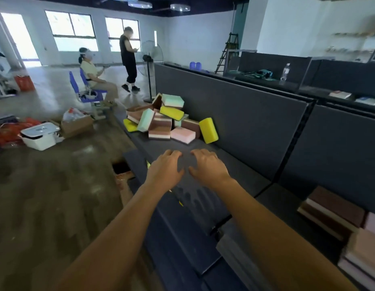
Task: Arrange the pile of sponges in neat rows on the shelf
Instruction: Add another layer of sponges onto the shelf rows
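A loose pile of sponges point(161, 120) in yellow, mint, pink and brown lies at the far end of the dark shelf point(241, 171). One yellow sponge point(208, 130) stands on end against the shelf's back panel. A pink sponge point(183, 134) lies at the pile's near edge. My left hand point(166, 169) and my right hand point(207, 165) hover side by side over the bare shelf, short of the pile, fingers loosely curled and holding nothing.
Stacked brown and pink sponges point(337, 208) sit on the shelf section at the lower right. A white bin point(40, 136) and a cardboard box point(77, 124) stand on the floor to the left. Two people point(127, 59) and a fan point(149, 57) are farther back.
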A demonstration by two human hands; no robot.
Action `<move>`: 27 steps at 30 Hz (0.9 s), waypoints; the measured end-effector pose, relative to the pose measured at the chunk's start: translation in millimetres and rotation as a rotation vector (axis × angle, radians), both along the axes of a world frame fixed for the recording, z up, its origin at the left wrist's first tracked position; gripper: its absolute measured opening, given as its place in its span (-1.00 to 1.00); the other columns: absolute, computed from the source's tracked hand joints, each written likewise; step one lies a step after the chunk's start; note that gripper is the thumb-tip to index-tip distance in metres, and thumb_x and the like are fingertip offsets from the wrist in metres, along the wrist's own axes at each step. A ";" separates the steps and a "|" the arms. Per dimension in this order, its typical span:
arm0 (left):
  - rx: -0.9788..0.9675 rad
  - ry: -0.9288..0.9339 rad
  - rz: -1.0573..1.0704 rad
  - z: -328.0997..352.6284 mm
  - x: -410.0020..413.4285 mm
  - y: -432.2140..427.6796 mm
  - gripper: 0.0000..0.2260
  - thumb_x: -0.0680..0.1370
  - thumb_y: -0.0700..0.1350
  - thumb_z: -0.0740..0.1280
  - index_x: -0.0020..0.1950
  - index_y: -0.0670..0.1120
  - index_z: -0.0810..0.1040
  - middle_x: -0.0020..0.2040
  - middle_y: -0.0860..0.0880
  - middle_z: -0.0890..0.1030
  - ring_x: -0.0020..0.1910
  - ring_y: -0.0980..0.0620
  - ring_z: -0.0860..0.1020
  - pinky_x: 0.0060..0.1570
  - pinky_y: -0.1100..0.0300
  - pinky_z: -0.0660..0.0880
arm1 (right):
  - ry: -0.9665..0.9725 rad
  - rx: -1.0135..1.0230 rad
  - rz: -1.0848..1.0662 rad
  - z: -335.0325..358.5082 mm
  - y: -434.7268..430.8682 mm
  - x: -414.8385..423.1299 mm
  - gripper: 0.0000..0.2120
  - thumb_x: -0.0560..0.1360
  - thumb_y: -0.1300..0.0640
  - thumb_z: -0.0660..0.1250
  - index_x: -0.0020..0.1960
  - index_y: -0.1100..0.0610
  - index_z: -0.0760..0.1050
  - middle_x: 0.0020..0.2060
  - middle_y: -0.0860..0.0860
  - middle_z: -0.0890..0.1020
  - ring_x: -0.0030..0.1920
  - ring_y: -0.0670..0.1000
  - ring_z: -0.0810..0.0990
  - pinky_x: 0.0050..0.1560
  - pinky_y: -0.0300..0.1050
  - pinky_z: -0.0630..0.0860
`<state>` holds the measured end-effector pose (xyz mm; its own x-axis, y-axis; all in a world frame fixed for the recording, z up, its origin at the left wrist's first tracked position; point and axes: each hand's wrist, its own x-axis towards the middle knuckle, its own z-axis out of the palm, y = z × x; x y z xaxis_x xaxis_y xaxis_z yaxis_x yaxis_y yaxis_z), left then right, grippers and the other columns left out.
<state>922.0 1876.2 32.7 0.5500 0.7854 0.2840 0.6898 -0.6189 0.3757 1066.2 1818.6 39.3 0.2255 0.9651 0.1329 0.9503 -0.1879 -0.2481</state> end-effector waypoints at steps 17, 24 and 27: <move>0.057 0.125 -0.195 -21.9 69.3 171.8 -0.47 0.51 -0.01 0.38 0.44 -0.08 0.34 0.40 -0.12 0.39 0.29 -0.15 0.44 0.17 -0.06 0.45 | -0.008 0.102 -0.169 -10.1 123.9 51.4 -0.55 0.53 0.01 0.30 0.40 0.04 0.39 0.34 0.04 0.45 0.29 0.14 0.42 0.21 0.05 0.45; 0.149 0.269 -0.400 -22.1 103.1 253.6 -0.39 0.42 -0.10 0.43 0.44 0.03 0.33 0.39 -0.05 0.40 0.34 -0.13 0.39 0.19 -0.06 0.44 | 0.026 0.116 -0.365 -16.0 165.9 61.9 -0.61 0.53 0.01 0.30 0.32 0.06 0.44 0.28 0.05 0.47 0.24 0.16 0.42 0.17 0.11 0.46; 0.128 0.350 -0.468 -27.3 115.8 274.8 -0.32 0.39 -0.08 0.44 0.47 0.03 0.28 0.46 -0.04 0.33 0.37 -0.14 0.37 0.19 -0.03 0.42 | -0.003 0.126 -0.456 -22.6 173.5 66.8 -0.57 0.54 0.03 0.31 0.37 0.08 0.39 0.32 0.06 0.45 0.25 0.16 0.41 0.14 0.06 0.43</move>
<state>1037.8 2150.9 5.4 0.9074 0.4082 0.0999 0.4019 -0.9124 0.0778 1133.0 1992.2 16.8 0.6222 0.7438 0.2441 0.7785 -0.5549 -0.2933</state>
